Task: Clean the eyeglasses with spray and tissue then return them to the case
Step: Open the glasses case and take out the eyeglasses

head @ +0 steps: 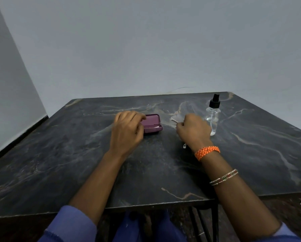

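A purple eyeglass case (152, 124) lies open in the middle of the dark marble table (76, 154). My left hand (127, 131) grips its left end, fingers curled over the lid's edge. To the right, my right hand (192, 130) is curled round the eyeglasses (176, 118). A pale clear part of them shows past my fingers and a white temple tip (184, 146) pokes out under my wrist. Whether a tissue is also in that hand I cannot tell. A clear spray bottle (212, 117) with a black nozzle stands just right of my right hand.
The table stands against a grey wall, its near edge just in front of my lap. Black metal legs (214, 222) show below the front edge on the right.
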